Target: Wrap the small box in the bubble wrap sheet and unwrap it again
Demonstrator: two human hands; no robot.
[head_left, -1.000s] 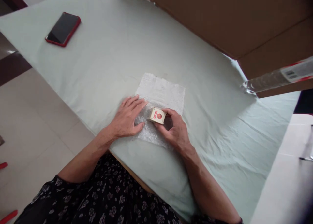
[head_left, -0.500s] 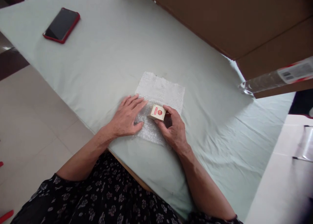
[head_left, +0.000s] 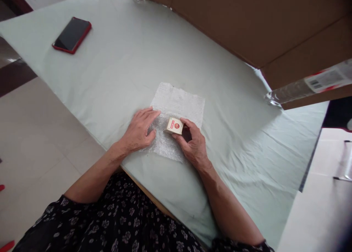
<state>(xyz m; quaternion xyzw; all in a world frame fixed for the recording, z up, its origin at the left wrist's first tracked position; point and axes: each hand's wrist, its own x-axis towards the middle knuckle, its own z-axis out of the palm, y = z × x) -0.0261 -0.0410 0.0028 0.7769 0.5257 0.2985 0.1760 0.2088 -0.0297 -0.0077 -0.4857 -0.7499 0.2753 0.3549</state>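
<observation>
A sheet of clear bubble wrap (head_left: 178, 98) lies flat on the pale green tablecloth. On its near half is a small cream box (head_left: 174, 126) with a red label and a round red mark. My right hand (head_left: 194, 144) holds this box by its right end, between thumb and fingers. At the wrap's left edge rests my left hand (head_left: 138, 130), its thumb spread apart from the fingers and nothing seen in its grasp. A gap separates the left fingertips from the box.
A large brown cardboard box (head_left: 220, 21) with clear tape (head_left: 291, 91) stands along the far right. Toward the far left lies a phone in a red case (head_left: 72, 35). The tablecloth (head_left: 115, 69) ends at a slanting edge on the left, with tiled floor (head_left: 46, 127) below.
My left hand has drawn slightly left, away from the box, and its fingers have curled a little. The right hand keeps its hold on the box. The view has shifted slightly.
</observation>
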